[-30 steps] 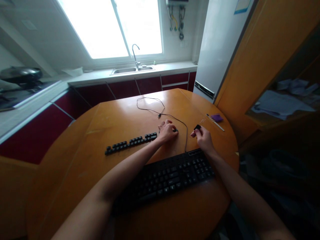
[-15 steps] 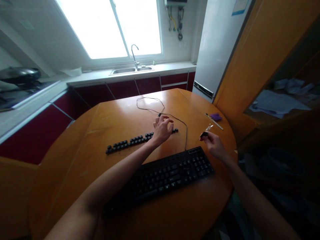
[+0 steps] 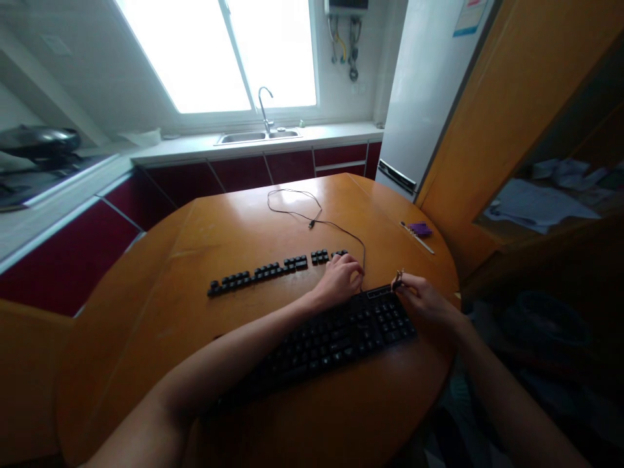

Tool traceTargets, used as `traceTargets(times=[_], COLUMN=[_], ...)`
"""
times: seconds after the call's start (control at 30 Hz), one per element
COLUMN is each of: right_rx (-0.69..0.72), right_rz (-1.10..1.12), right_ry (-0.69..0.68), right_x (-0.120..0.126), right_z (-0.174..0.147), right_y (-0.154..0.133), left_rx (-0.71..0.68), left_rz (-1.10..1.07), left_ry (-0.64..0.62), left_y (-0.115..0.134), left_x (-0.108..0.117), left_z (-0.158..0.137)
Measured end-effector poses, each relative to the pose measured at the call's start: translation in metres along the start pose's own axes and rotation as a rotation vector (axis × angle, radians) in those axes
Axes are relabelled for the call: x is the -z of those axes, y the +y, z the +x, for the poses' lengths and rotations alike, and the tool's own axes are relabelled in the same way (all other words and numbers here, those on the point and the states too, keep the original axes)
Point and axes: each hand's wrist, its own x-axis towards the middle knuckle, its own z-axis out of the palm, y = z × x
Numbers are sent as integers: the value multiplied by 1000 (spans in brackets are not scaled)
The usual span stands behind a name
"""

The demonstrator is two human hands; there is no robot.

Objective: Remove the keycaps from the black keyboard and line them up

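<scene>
My left hand (image 3: 341,281) nears black plastic keyboard (image 3: 341,338), grip unclear; right hand (image 3: 422,294), now at its far right, pinches small dark wire-tipped tool (image 3: 397,283).

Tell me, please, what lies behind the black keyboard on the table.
A row of black keycaps and a looped cable can be seen there. The left hand covers part of the row's right end, so what is under that hand cannot be seen.
</scene>
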Motion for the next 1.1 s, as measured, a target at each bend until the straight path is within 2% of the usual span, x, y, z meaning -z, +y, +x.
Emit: traceTargets(times=[0.1,0.17,0.3,0.4,0.5,0.67,0.8,0.93,1.1], right_rx=[-62,-103,-156,-150,-94,51,79,21,21], right_rz=[19,21,40,67,82,77,37,51,88], right_ry=[99,185,320,377,433,395,426,374,382], right_x=[-8,-14,-21,-23,-25,-36,-42,-46,-53], right_z=[0,1,8,13,19,36,54,68,72], right_y=[4,7,10,6,-8,-42,-56,-56,-48], left_rx=[-75,-110,-116,-70,-33,-22,-36,-152,-274], left_rz=[-59,-90,-80,-139,-279,-401,-340,-190,32], left_ry=[-136,-152,-53,-35,16,171,264,295,240], left_y=[14,23,31,29,27,23,12,-2,-10], left_x=[-14,-25,-40,-41,-35,-20,-9,-2,6], left_z=[-10,-18,-30,-28,-19,-3,1,-2,-7])
